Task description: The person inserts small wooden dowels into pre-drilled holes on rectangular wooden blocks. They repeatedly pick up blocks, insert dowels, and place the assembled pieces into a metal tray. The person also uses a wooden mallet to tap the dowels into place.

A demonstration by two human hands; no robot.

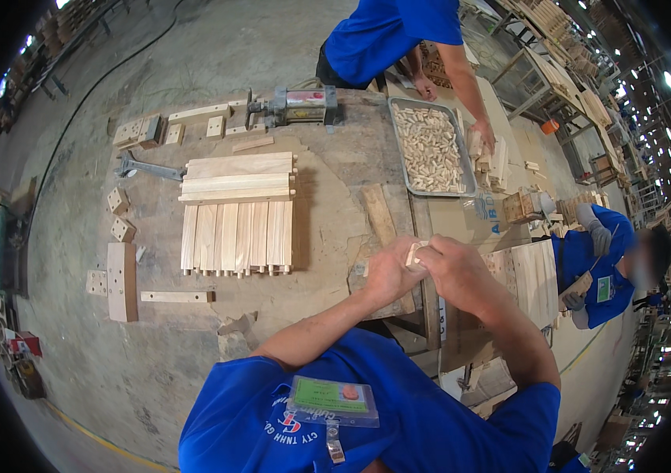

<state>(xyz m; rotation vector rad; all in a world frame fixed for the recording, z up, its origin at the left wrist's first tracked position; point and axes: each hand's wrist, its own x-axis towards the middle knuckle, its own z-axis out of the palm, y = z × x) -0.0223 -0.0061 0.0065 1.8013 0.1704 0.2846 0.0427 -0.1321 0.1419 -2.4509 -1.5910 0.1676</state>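
My left hand (387, 276) and my right hand (462, 272) meet above the table's right edge. Both are closed around a pale wooden piece (412, 254). Only its end shows between the fingers; its full length is hidden. Left of my hands lies a neat pile of wooden slats (237, 232), the top ones crosswise, with dowel pins sticking out of the ends. Beyond my hands is a grey metal tray (444, 192) full of short wooden dowels. A stack of pale boards (536, 272) sits to the right of my right hand.
An adjustable wrench (148, 169), a pneumatic cylinder (304, 106) and drilled wooden blocks (121, 280) surround the slat pile. A co-worker in blue (395, 39) reaches beside the tray at the far side. Another co-worker (603, 264), gloved, handles wood at the right.
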